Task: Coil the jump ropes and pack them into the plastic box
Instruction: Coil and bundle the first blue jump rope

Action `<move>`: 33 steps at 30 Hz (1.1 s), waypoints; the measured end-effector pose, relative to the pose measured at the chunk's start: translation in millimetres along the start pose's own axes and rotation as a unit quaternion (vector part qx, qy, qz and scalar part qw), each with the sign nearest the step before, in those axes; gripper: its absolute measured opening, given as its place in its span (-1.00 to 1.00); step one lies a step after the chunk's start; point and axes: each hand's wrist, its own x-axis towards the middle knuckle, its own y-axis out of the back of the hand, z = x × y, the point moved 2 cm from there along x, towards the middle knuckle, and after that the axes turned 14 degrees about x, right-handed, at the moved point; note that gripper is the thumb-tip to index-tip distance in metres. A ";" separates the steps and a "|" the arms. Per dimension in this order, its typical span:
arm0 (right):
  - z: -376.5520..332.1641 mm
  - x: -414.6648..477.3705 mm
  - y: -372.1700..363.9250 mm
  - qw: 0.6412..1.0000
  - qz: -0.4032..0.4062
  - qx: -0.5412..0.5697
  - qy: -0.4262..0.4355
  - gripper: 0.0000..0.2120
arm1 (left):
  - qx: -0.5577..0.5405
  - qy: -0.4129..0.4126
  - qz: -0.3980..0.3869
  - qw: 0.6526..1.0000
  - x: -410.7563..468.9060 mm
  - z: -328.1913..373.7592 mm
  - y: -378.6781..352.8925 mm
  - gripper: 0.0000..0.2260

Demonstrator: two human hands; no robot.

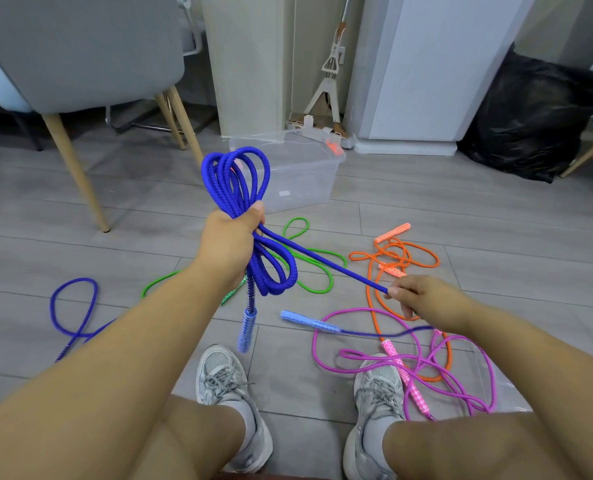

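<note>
My left hand (231,237) grips a bundle of blue jump rope (236,174) loops, held up in front of the clear plastic box (298,178). One blue handle (246,327) dangles below the bundle. A straight strand runs from the bundle down to my right hand (423,297), which pinches it. The rope's other blue handle (308,322) hangs low to the right. Green (308,261), orange (399,258) and pink (419,362) jump ropes lie loose on the floor. Another blue rope (75,306) lies at the left.
A grey chair (80,50) with wooden legs stands at the back left. A mop (329,77), a white cabinet (426,64) and a black bag (530,116) line the back. A clear lid (495,375) lies under the pink rope. My two shoes (225,382) rest on the floor.
</note>
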 end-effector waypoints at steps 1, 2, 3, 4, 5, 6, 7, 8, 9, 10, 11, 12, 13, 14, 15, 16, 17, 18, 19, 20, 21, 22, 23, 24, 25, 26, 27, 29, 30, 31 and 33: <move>2.7 1.6 -0.7 1.000 0.001 -0.014 -0.011 -0.76 | 0.000 -0.002 0.001 1.000 1.0 -0.1 0.7 -0.77; 2.9 2.6 -1.0 1.000 0.008 -0.024 -0.015 -0.77 | 0.003 -0.002 0.000 1.000 1.7 0.2 1.3 -0.78; 0.6 3.1 -0.9 0.999 0.017 -0.034 -0.014 -0.78 | 0.007 -0.002 -0.002 1.000 2.7 -0.2 1.8 -0.79; -4.1 3.0 -1.0 0.999 0.025 -0.044 -0.008 -0.78 | 0.008 0.000 -0.005 1.000 3.6 -0.4 2.3 -0.80; -11.0 2.3 -1.7 0.998 0.030 -0.055 0.003 -0.78 | 0.010 0.001 -0.009 1.000 4.7 -1.0 2.6 -0.79; -20.4 0.1 -2.7 0.997 0.035 -0.070 0.018 -0.78 | 0.013 -0.001 -0.013 1.000 5.6 -1.4 2.8 -0.77; -31.1 -2.7 -3.9 0.995 0.040 -0.088 0.038 -0.77 | 0.023 -0.005 -0.019 1.000 6.6 -2.6 2.5 -0.74; -43.7 -6.6 -5.1 0.991 0.043 -0.107 0.066 -0.77 | 0.039 -0.010 -0.024 0.999 6.7 -3.7 1.6 -0.72; -56.3 -11.0 -6.2 0.987 0.043 -0.124 0.096 -0.78 | 0.059 -0.015 -0.031 0.998 7.0 -5.3 0.1 -0.71; -69.3 -16.2 -7.7 0.983 0.035 -0.130 0.127 -0.78 | 0.080 -0.021 -0.039 0.996 6.5 -6.5 -1.9 -0.71; -81.4 -21.4 -9.4 0.981 0.021 -0.121 0.150 -0.79 | 0.107 -0.027 -0.048 0.993 6.2 -8.5 -4.3 -0.73; -92.1 -26.1 -10.9 0.982 0.002 -0.096 0.164 -0.80 | 0.134 -0.035 -0.060 0.989 5.1 -9.7 -7.0 -0.78; -100.6 -29.2 -12.2 0.984 -0.012 -0.061 0.169 -0.80 | 0.154 -0.040 -0.074 0.985 3.2 -10.5 -10.0 -0.84; -107.3 -31.2 -13.3 0.985 -0.018 -0.028 0.170 -0.79 | 0.159 -0.043 -0.091 0.982 0.6 -11.0 -13.3 -0.89; -112.1 -31.5 -14.3 0.985 -0.017 0.000 0.169 -0.78 | 0.153 -0.044 -0.109 0.981 -2.2 -11.5 -17.1 -0.92; -115.8 -31.3 -15.0 0.986 -0.012 0.028 0.167 -0.77 | 0.143 -0.042 -0.125 0.981 -5.3 -11.6 -20.5 -0.95; -117.6 -29.7 -16.0 0.985 -0.006 0.054 0.164 -0.76 | 0.135 -0.042 -0.137 0.980 -8.5 -11.3 -23.6 -0.95; -119.6 -28.6 -16.7 0.984 0.002 0.079 0.161 -0.74 | 0.132 -0.043 -0.147 0.979 -11.4 -11.0 -26.3 -0.95; -120.5 -26.7 -17.9 0.982 0.011 0.100 0.157 -0.71 | 0.133 -0.046 -0.157 0.978 -13.4 -11.8 -28.1 -0.94; -121.8 -26.1 -18.8 0.981 0.019 0.120 0.153 -0.67 | 0.139 -0.050 -0.167 0.975 -15.5 -12.0 -29.5 -0.92; -122.1 -25.6 -19.8 0.979 0.027 0.135 0.149 -0.64 | 0.145 -0.055 -0.178 0.972 -17.4 -12.2 -31.1 -0.88; -123.0 -25.5 -21.0 0.977 0.035 0.148 0.147 -0.63 | 0.143 -0.056 -0.189 0.970 -19.3 -12.1 -32.6 -0.86; -123.5 -25.0 -22.2 0.976 0.045 0.158 0.145 -0.63 | 0.131 -0.053 -0.198 0.970 -21.7 -11.6 -33.9 -0.85; -123.9 -24.5 -23.4 0.975 0.055 0.163 0.143 -0.65 | 0.115 -0.047 -0.203 0.971 -24.0 -11.0 -35.1 -0.86; -124.0 -23.0 -24.4 0.975 0.064 0.159 0.141 -0.67 | 0.100 -0.041 -0.205 0.973 -26.2 -10.3 -36.3 -0.87; -124.4 -21.7 -25.2 0.976 0.072 0.149 0.139 -0.68 | 0.091 -0.037 -0.205 0.974 -27.6 -9.8 -37.2 -0.85; -124.2 -19.8 -26.0 0.977 0.080 0.140 0.138 -0.67 | 0.085 -0.033 -0.205 0.975 -29.2 -8.8 -38.1 -0.83; -123.5 -17.4 -25.7 0.977 0.096 0.133 0.140 -0.68 | 0.069 -0.022 -0.206 0.976 -30.5 -8.3 -38.9 -0.79; -122.9 -17.2 -24.7 0.976 0.104 0.128 0.141 -0.69 | 0.063 -0.017 -0.211 0.975 -31.2 -7.7 -38.6 -0.77; -122.2 -16.8 -23.9 0.976 0.111 0.121 0.142 -0.68 | 0.061 -0.016 -0.217 0.974 -32.0 -6.8 -38.4 -0.75; -120.9 -16.7 -22.5 0.975 0.117 0.121 0.144 -0.65 | 0.064 -0.020 -0.227 0.971 -32.2 -6.1 -37.9 -0.73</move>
